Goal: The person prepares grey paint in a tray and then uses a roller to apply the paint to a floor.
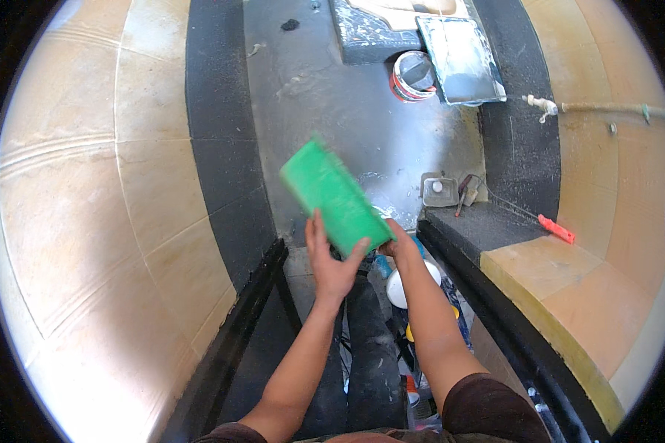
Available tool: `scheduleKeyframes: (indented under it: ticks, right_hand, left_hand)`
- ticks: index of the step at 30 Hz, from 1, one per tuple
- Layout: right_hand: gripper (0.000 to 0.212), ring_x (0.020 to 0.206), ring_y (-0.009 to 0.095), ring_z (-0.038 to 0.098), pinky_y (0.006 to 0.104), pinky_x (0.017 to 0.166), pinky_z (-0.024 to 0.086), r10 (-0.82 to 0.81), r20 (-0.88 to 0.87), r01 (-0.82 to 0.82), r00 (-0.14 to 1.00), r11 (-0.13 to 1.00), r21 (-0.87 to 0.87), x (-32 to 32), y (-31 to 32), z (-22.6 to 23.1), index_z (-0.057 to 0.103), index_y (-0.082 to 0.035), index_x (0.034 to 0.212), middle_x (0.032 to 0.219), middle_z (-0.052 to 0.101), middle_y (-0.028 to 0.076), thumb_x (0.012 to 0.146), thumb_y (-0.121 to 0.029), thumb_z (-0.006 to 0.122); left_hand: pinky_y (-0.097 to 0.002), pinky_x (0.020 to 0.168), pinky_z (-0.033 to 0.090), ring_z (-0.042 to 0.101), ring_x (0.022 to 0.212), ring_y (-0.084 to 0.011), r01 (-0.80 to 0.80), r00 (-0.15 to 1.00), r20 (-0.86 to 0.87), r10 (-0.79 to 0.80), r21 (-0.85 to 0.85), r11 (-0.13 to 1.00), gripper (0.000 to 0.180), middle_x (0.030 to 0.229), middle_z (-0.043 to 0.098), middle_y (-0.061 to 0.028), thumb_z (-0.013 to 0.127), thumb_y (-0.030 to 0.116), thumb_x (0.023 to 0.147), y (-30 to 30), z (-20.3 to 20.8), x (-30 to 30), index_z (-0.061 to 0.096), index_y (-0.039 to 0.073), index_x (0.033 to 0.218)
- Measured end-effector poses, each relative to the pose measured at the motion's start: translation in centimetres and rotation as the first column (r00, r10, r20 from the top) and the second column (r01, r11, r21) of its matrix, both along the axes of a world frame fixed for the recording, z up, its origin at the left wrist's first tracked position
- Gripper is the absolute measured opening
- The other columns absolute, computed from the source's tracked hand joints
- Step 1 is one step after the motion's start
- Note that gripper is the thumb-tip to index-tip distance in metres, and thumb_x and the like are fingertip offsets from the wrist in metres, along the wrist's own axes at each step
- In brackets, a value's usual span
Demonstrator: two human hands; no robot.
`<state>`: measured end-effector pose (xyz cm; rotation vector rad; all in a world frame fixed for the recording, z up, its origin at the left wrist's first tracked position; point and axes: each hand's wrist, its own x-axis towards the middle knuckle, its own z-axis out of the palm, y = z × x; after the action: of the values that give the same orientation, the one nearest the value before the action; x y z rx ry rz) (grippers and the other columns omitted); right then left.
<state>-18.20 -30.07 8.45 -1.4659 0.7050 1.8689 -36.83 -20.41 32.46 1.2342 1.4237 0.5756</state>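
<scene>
A flat green rectangular block (336, 196), slightly smeared by motion, is held tilted above the wet grey floor (303, 96). My left hand (334, 270) grips its near left edge, with fingers and thumb set apart along it. At the block's lower right end, my right hand (400, 244) has hold of the corner, and some of its fingers are hidden behind it. The block's underside does not show.
A paint bucket (412, 77) stands beside a paint tray (462, 60) at the far right. A squat toilet pan (406, 11) lies behind them. On the right are a floor drain (440, 190), a red-handled tool (556, 229) and a wall tap (543, 106). Black door frame posts (255, 295) flank me.
</scene>
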Motion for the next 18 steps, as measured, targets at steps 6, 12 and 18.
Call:
scheduleKeyframes:
  ticks: [6, 12, 18]
  right_hand:
    - [0.035, 0.095, 0.031, 0.068, 0.0454, 0.079, 0.058, -0.363, -0.214, 0.417, 0.907, 0.841, 0.343, -1.5, 0.8, 3.2, 0.064, -0.003, 0.117, 0.105, 0.069, 0.014, 0.089, -0.023, 0.061]
    - [0.036, 0.097, 0.031, 0.068, 0.0457, 0.084, 0.058, -0.564, -0.06, 0.536, 0.823, 0.738, 0.411, 2.1, -1.4, 1.7, 0.064, -0.003, 0.119, 0.104, 0.069, 0.015, 0.088, -0.021, 0.06]
    - [0.042, 0.097, 0.031, 0.066, 0.0469, 0.088, 0.055, -0.608, 0.558, 0.531, 0.565, 0.786, 0.317, 9.4, 2.0, -1.4, 0.062, 0.001, 0.12, 0.11, 0.066, 0.015, 0.078, -0.001, 0.065]
  left_hand:
    - [-0.0542, 0.118, 0.031, 0.037, 0.146, -0.0426, 0.382, 0.916, -0.223, -0.334, 0.224, 0.897, 0.103, 0.161, 0.036, -0.0267, 0.089, 0.038, 0.076, 1.1, 3.6, 4.6, 0.038, 0.004, 0.159]
    - [-0.0518, 0.115, 0.038, 0.046, 0.14, -0.0399, 0.319, 0.948, -0.057, -0.314, 0.192, 0.928, 0.1, 0.16, 0.039, -0.0246, 0.088, 0.034, 0.078, 0.7, 0.9, 4.6, 0.037, 0.005, 0.159]
    - [-0.0461, 0.11, 0.046, 0.056, 0.133, -0.0316, 0.198, 0.979, 0.003, -0.202, -0.199, 0.96, 0.09, 0.16, 0.04, -0.0206, 0.084, 0.025, 0.087, -3.1, -3.7, -2.3, 0.036, 0.007, 0.16]
